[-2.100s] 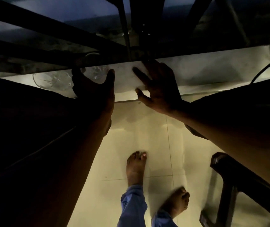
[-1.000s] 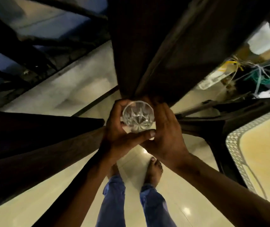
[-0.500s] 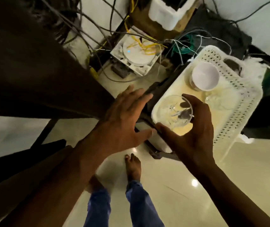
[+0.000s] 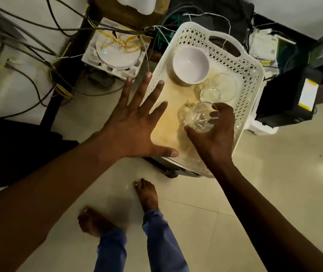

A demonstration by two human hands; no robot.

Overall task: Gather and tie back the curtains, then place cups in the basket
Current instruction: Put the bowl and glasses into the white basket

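A white perforated plastic basket (image 4: 248,75) stands on a low dark stand ahead of me. Inside it sit a white cup (image 4: 190,64) at the far end and a clear glass (image 4: 218,88) beside it. My right hand (image 4: 213,134) grips a cut-glass tumbler (image 4: 200,117) from the side, over the basket's near half. My left hand (image 4: 135,122) is spread flat with straight fingers over the basket's left rim and holds nothing. No curtain is in view.
A tangle of cables and a white round device (image 4: 117,50) lie on the floor to the left of the basket. A black box (image 4: 294,99) stands to the right. My bare feet (image 4: 146,195) stand on pale floor tiles just before the stand.
I turned from the window ledge with the glass, passed it from left hand to right, and carried it over the basket. My left hand has spread and moved to the basket's left rim.
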